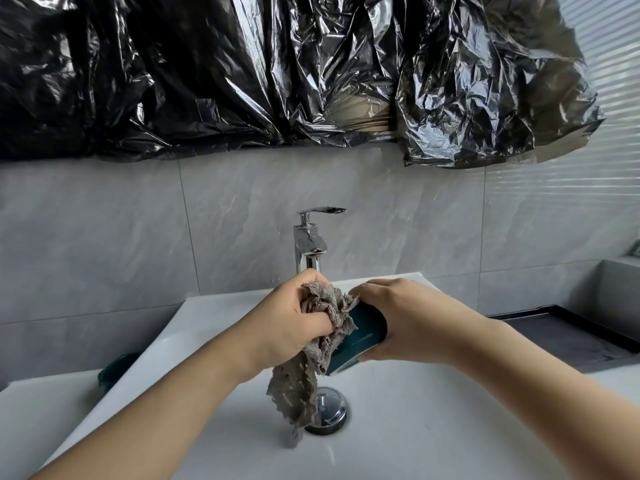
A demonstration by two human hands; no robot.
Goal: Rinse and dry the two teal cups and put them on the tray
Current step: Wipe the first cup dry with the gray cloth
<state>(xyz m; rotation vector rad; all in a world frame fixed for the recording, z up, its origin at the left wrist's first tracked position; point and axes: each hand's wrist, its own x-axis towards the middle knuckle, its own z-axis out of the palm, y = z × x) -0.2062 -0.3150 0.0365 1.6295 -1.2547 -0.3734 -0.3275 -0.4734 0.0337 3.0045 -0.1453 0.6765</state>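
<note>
Found left hand (287, 317) bunched round grey cloth (318, 327), pressing it into mouth of teal cup (360, 337). Found right hand (398, 320) wrapped round that cup, held sideways over sink (415, 427). Judged drying in progress. Noted second teal cup (116, 370) on counter (38, 410), left, seemingly untouched. Noted dark tray (568, 337), right, bearing no cup.

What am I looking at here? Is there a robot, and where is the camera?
No robot: these are a person's two bare hands, seen from a camera worn on the head, looking down over a white sink. The right hand grips a teal cup on its side. The left hand grips a grey cloth against the cup's mouth, drying it. Behind stands a tap. A second teal cup sits left of the sink; a dark tray lies right.
</note>
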